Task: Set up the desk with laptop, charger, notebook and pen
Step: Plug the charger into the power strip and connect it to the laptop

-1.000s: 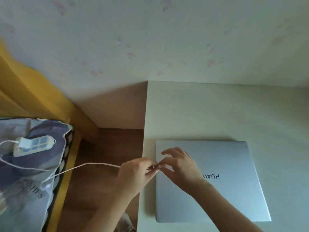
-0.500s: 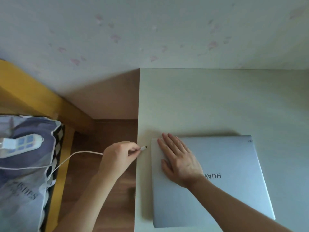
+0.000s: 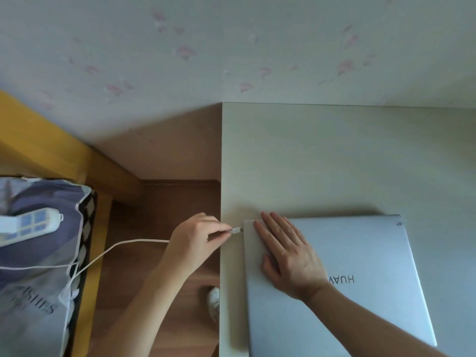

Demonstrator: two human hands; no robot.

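Two hands work the closed laptop (image 3: pixel 334 279) on the surface (image 3: pixel 334 155): our left hand (image 3: pixel 198 240) pinches the charger plug (image 3: pixel 236 230) at its left edge, our right hand (image 3: pixel 286 256) presses flat on its lid, and a misaligned push could jam the plug.

Pale wallpaper (image 3: pixel 231 47) with faint pink petal motifs fills the background above a brown wooden floor (image 3: pixel 175 202). At left, a yellow wooden bed frame (image 3: pixel 51 150) borders a grey-purple printed pillow (image 3: pixel 38 253), on which rests a white power strip (image 3: pixel 31 225). A white shoe (image 3: pixel 214 302) shows on the floor.
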